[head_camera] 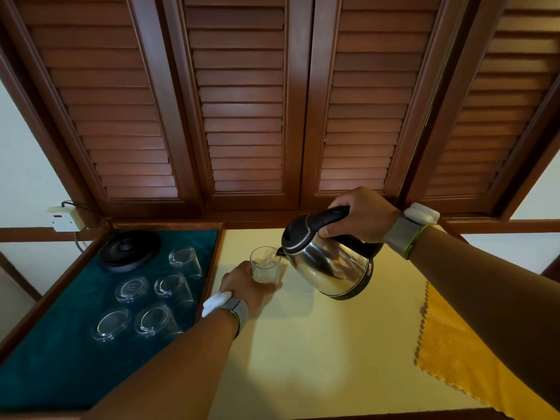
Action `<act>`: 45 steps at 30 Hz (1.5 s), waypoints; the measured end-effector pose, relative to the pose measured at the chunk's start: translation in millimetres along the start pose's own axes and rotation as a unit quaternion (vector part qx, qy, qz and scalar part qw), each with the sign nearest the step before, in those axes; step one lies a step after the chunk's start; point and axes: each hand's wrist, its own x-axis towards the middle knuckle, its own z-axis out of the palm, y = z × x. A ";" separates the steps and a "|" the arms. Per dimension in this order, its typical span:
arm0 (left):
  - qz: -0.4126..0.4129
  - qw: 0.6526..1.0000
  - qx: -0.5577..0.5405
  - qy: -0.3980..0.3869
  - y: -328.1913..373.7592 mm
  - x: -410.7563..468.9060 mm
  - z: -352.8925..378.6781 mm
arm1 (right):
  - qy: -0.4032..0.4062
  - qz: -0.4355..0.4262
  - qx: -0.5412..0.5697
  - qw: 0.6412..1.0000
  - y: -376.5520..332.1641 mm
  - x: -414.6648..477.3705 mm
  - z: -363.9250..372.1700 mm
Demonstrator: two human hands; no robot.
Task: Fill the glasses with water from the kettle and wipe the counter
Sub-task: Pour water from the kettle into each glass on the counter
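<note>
Pour no. 1 is under way. The kettle (330, 265), steel w/ black lid & handle, is gripped by the handle in the R hand (363, 219), fingers wrapped round it. It is tipped toward 9 o'clock so that the spout hangs over the rim of an upright glass (265, 265). A thin stream is seen entering. The glass is judged approx. half full, though the level is hard to read thru the clear wall. The glass stands on the counter (303, 359), just beside the kettle, and is steadied by the L hand (248, 286), fingers curled round its near side from 7 o'clock.

Done so far: nothing finished, one glass partly filled.

Left to do:
- Five inverted glasses (154, 319) are seen at 9 o'clock of the frame on the green-lined tray (60, 374), w/ the kettle base (130, 250) at the tray's 12 o'clock end. Each has yet to be turned up & filled, if all are meant.
- Wiping is not begun. The yellow cloth (460, 353) lies flat at 4 o'clock on the counter, touched by neither hand.

No spill can be made out on the counter.
</note>
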 end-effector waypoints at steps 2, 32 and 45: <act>-0.001 1.000 -0.002 0.000 0.0 0.1 0.3 | -0.004 0.002 0.001 1.000 1.1 0.0 0.5; 0.144 0.966 0.189 0.099 7.1 5.5 -94.6 | 0.100 0.020 0.268 0.958 -2.9 -67.4 25.3; 0.044 0.948 0.313 -0.030 -25.0 48.8 -137.6 | 0.137 0.110 0.264 0.948 -49.6 -93.5 58.0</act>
